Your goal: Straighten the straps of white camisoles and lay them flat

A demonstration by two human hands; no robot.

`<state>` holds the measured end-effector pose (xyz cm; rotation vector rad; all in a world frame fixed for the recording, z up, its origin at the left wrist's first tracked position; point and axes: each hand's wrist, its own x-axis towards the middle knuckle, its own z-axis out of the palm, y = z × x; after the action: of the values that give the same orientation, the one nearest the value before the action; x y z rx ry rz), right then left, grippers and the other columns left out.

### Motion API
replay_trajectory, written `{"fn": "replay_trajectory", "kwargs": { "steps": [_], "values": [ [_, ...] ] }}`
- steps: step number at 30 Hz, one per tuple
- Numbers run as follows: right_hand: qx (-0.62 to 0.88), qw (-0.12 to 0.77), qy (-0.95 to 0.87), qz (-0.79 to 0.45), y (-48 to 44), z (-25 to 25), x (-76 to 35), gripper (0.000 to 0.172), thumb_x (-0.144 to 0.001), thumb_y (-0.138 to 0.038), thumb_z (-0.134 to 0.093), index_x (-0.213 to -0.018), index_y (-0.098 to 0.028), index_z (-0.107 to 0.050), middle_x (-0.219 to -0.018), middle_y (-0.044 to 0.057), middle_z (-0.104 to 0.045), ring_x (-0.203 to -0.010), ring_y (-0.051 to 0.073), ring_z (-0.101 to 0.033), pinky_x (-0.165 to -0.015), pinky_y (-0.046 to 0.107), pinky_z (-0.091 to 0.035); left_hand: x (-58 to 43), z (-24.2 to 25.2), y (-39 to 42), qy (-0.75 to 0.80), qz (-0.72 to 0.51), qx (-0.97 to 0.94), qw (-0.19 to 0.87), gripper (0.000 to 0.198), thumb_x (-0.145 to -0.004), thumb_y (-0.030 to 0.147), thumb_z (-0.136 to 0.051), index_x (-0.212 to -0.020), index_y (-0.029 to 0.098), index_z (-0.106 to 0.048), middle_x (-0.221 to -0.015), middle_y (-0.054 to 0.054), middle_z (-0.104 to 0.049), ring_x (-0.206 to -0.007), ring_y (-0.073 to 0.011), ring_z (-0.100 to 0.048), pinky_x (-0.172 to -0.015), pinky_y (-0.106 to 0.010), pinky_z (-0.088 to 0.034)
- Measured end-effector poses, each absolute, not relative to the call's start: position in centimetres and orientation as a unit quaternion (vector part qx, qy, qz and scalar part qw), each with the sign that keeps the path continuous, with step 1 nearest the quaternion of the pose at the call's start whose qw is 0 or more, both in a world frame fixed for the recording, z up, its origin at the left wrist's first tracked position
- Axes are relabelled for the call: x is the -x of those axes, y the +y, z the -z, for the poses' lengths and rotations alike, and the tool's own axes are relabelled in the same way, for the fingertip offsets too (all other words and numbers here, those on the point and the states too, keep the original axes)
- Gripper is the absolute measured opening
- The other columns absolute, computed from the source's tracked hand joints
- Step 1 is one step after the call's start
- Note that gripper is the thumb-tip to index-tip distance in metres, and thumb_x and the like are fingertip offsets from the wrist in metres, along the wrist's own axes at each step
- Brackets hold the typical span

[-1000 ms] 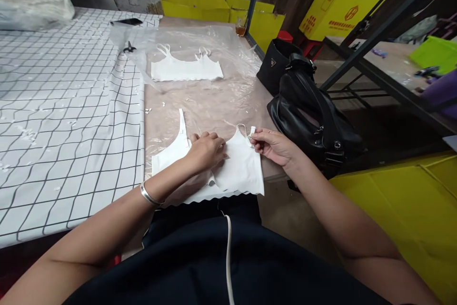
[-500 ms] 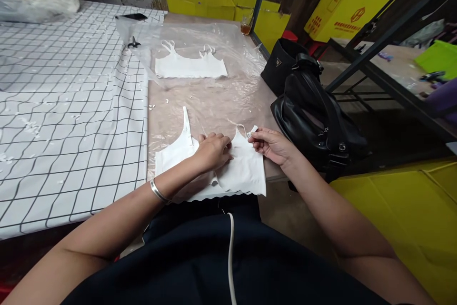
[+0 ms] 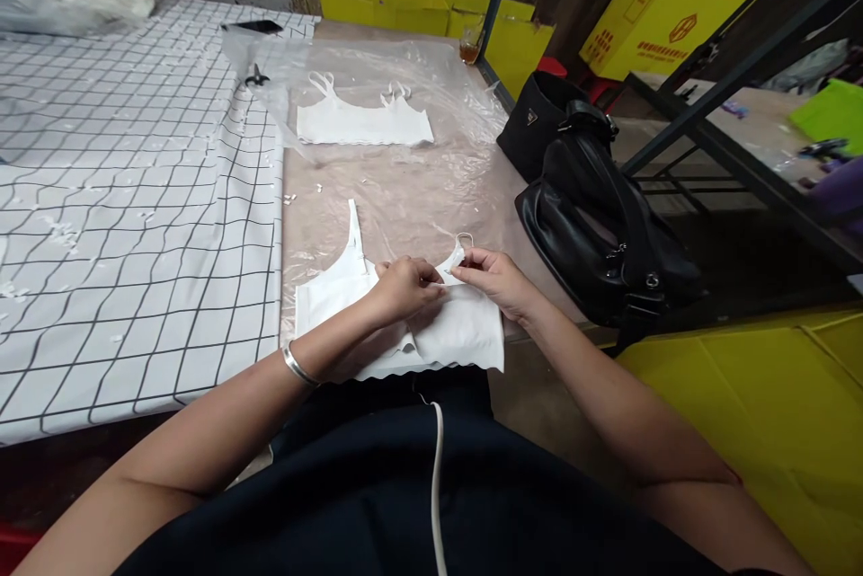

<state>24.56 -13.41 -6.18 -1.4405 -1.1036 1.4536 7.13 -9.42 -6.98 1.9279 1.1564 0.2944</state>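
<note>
A white bra top lies at the table's near edge, its scalloped hem toward me. Its left strap stretches away from me across the plastic. My left hand rests on the middle of the bra top, fingers bent and closed on the fabric near the neckline. At the right cup's upper point, my right hand pinches the right strap between thumb and fingers, the strap looping above them. The fingertips partly hide the fabric they hold. Farther back, a second white bra top lies flat with looped straps.
Clear plastic sheeting covers the brown tabletop. Checked cloth with white scraps is at left, small scissors and a dark phone behind. Black bags and a glass of brown liquid sit right; yellow boxes stand behind.
My right hand has moved left and slightly inward, bringing the strap end down to the cup's upper point. My left hand has stayed nearly in place, its fingertips shifting slightly right.
</note>
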Motion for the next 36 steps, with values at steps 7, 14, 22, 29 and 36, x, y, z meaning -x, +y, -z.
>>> {"fn": "replay_trajectory", "kwargs": {
  "steps": [7, 14, 22, 29, 36],
  "values": [
    [0.548, 0.356, -0.534, -0.537, -13.3, 7.5, -24.4, 0.037, -0.069, -0.047, -0.072, -0.079, -0.014, -0.058, -0.078, 0.004, -0.054, -0.072, 0.016, -0.049, -0.063, 0.026, -0.038, -7.0, 7.4, -9.3, 0.458, -0.115, -0.776, 0.417, 0.009, -0.076, 0.023, -0.066, -0.080, 0.015, -0.067, -0.082, -0.003, -0.065, -0.091, -0.0231, -0.059, -0.099, -0.047, -0.031],
    [0.553, 0.344, -0.547, -0.526, -13.3, 7.9, -24.5, 0.036, -0.069, -0.046, -0.071, -0.076, -0.014, -0.055, -0.078, 0.004, -0.052, -0.071, 0.015, -0.047, -0.062, 0.026, -0.037, -6.9, 7.3, -9.1, 0.464, -0.110, -0.768, 0.428, 0.008, -0.075, 0.022, -0.067, -0.077, 0.015, -0.065, -0.078, -0.002, -0.064, -0.089, -0.0213, -0.059, -0.099, -0.045, -0.031],
    [0.555, 0.349, -0.451, -0.606, -13.6, 7.0, -24.1, 0.046, -0.062, -0.048, -0.078, -0.081, -0.013, -0.055, -0.078, 0.004, -0.056, -0.070, 0.015, -0.051, -0.063, 0.025, -0.038, -6.9, 7.5, -9.2, 0.465, -0.125, -0.751, 0.452, 0.011, -0.075, 0.024, -0.069, -0.073, 0.014, -0.064, -0.072, -0.001, -0.060, -0.081, -0.0189, -0.057, -0.084, -0.036, -0.038],
    [0.567, 0.339, -0.526, -0.535, -13.5, 7.4, -24.1, 0.041, -0.066, -0.049, -0.072, -0.074, -0.014, -0.054, -0.072, 0.002, -0.050, -0.066, 0.014, -0.044, -0.059, 0.025, -0.033, -6.7, 7.9, -9.1, 0.450, -0.147, -0.746, 0.469, 0.008, -0.073, 0.020, -0.068, -0.074, 0.012, -0.065, -0.075, -0.002, -0.062, -0.078, -0.0168, -0.056, -0.073, -0.028, -0.039],
    [0.612, 0.329, -0.551, -0.463, -13.7, 7.4, -25.3, 0.037, -0.063, -0.047, -0.068, -0.069, -0.013, -0.054, -0.071, 0.002, -0.048, -0.063, 0.013, -0.041, -0.058, 0.025, -0.031, -6.6, 8.4, -9.0, 0.452, -0.176, -0.709, 0.513, 0.014, -0.073, 0.024, -0.072, -0.077, 0.011, -0.068, -0.076, -0.004, -0.064, -0.073, -0.0144, -0.056, -0.067, -0.025, -0.039]
  ]
}}
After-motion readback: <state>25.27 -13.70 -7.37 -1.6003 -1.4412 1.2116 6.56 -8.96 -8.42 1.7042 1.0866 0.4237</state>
